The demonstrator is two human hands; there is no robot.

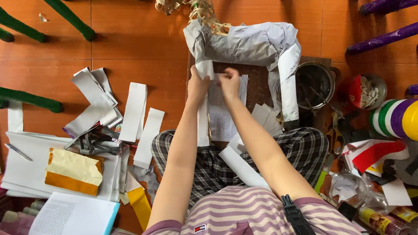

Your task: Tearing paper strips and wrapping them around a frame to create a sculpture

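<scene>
I sit cross-legged on an orange tiled floor with a dark wooden board [260,88] in front of my knees. My left hand [197,84] pinches the top of a long white paper strip [202,125] with a zigzag edge that hangs down over my leg. My right hand [229,82] presses its fingers on a printed paper sheet [221,119] lying on the board, close beside the left hand. A grey-and-white papered woven shape [248,44] lies across the far end of the board, with bare cane weave [198,3] sticking out behind it.
Several cut paper strips [135,112] and scraps lie on the floor at left, with a yellow-and-orange paper block [73,171] and an open book [69,220]. At right stand a metal pot [315,84], a small red bowl [365,91], a striped roll [404,119] and bottles [381,218]. Green [19,96] and purple [386,37] furniture legs surround me.
</scene>
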